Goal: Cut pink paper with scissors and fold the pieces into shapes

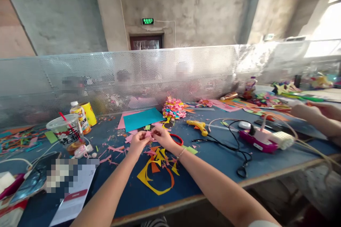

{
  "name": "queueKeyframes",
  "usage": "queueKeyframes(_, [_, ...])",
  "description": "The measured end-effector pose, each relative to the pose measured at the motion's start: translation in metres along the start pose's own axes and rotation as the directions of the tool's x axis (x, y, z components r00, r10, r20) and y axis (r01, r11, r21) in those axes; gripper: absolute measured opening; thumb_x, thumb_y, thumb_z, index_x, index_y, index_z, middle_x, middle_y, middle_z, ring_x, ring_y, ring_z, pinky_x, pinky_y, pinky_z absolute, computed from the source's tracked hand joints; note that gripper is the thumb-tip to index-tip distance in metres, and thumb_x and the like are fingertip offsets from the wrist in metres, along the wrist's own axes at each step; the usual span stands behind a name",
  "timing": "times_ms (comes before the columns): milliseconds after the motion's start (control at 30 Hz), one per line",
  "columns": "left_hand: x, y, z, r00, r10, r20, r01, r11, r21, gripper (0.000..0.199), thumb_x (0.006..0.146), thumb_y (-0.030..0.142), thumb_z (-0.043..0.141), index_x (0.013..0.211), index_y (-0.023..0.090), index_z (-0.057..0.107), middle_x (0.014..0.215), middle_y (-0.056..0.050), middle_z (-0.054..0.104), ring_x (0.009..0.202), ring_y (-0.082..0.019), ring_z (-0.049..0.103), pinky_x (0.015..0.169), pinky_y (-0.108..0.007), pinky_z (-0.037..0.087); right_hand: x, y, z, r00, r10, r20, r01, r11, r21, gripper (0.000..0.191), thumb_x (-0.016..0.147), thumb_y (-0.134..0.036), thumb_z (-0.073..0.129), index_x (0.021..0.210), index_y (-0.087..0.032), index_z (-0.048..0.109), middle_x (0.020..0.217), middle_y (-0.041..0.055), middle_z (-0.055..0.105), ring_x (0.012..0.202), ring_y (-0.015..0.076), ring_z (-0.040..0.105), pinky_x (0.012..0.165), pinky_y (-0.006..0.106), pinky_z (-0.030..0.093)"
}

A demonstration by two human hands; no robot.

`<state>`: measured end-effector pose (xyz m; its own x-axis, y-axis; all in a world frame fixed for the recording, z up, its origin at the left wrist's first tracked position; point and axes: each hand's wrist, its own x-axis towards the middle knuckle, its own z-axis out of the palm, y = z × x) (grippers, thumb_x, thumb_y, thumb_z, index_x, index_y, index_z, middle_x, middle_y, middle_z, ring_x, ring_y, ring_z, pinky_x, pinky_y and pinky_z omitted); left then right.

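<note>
Both hands meet over the middle of the blue table. My left hand pinches a small pink piece of paper. Fingers of my right hand are closed on the same piece from the other side; its exact shape is too small to make out. A red ring lies by my right wrist. Below the hands are yellow paper offcuts and orange scraps. Behind them rest a teal paper sheet and a many-coloured ball of paper flowers.
On the left stand a plastic cup with a red straw and a bottle. A yellow glue gun, black cables and a magenta power strip lie to the right. Another person's hands are at the far right. A perforated screen runs behind.
</note>
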<state>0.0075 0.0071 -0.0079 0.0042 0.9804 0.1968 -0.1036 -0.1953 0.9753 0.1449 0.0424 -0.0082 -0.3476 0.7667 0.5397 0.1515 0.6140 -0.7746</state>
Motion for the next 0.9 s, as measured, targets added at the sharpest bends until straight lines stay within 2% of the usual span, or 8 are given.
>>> queueKeyframes(133, [-0.001,0.000,-0.001,0.999,-0.047,-0.024,0.046,0.999,-0.021,0.030,0.052,0.032,0.070,0.072,0.015,0.056,0.066,-0.002,0.063,0.062,-0.016,0.062,0.066,-0.030,0.049,-0.002,0.008,0.004,0.999,-0.020,0.029,0.019,1.000,0.024,0.009,0.067,-0.015,0.045,0.072,-0.018,0.052,0.064,-0.0007,0.053,0.058,0.0109,0.051,0.053,0.022,0.039])
queueKeyframes(267, [-0.003,0.003,-0.005,0.998,-0.059,-0.002,0.059,0.998,-0.028,0.029,0.052,0.029,0.071,0.072,0.014,0.058,0.068,-0.002,0.063,0.064,-0.015,0.061,0.068,-0.030,0.049,-0.003,0.008,0.007,0.996,-0.065,0.062,0.065,0.998,-0.003,0.010,0.065,-0.014,0.044,0.070,-0.018,0.052,0.063,-0.0010,0.053,0.058,0.0111,0.050,0.054,0.022,0.039])
queueKeyframes(500, [-0.006,0.003,-0.006,0.997,-0.064,-0.034,0.061,0.994,-0.088,0.024,0.051,0.021,0.072,0.069,0.013,0.059,0.065,-0.002,0.060,0.061,-0.013,0.059,0.065,-0.027,0.049,-0.007,0.004,0.013,0.995,-0.095,-0.021,0.094,0.993,-0.071,0.010,0.066,-0.015,0.043,0.071,-0.018,0.051,0.068,-0.0003,0.055,0.063,0.0112,0.051,0.059,0.022,0.040])
queueKeyframes(600, [-0.007,0.005,-0.008,0.997,-0.081,-0.010,0.080,0.993,-0.083,0.022,0.054,0.022,0.071,0.070,0.012,0.059,0.065,-0.003,0.060,0.062,-0.012,0.059,0.066,-0.027,0.049,-0.007,0.005,0.014,0.996,-0.086,0.005,0.086,0.994,-0.060,0.009,0.067,-0.018,0.043,0.073,-0.018,0.051,0.066,-0.0010,0.054,0.061,0.0108,0.050,0.057,0.022,0.039])
queueKeyframes(767, [-0.005,0.003,-0.011,1.000,0.009,-0.012,-0.010,0.996,-0.091,0.025,0.053,0.024,0.071,0.071,0.013,0.059,0.066,-0.001,0.060,0.060,-0.011,0.058,0.064,-0.027,0.049,-0.004,0.011,0.016,0.998,-0.063,-0.012,0.063,0.998,-0.028,0.008,0.068,-0.020,0.043,0.072,-0.018,0.049,0.063,-0.0020,0.051,0.057,0.0097,0.047,0.054,0.021,0.038])
queueKeyframes(900, [-0.001,0.000,-0.010,0.999,-0.025,-0.027,0.022,0.996,-0.091,0.025,0.052,0.025,0.071,0.071,0.012,0.060,0.067,-0.002,0.061,0.060,-0.011,0.058,0.066,-0.027,0.049,0.000,0.015,0.017,1.000,-0.029,-0.002,0.029,1.000,0.008,0.006,0.068,-0.021,0.043,0.071,-0.018,0.048,0.061,-0.0024,0.051,0.054,0.0090,0.048,0.052,0.021,0.038])
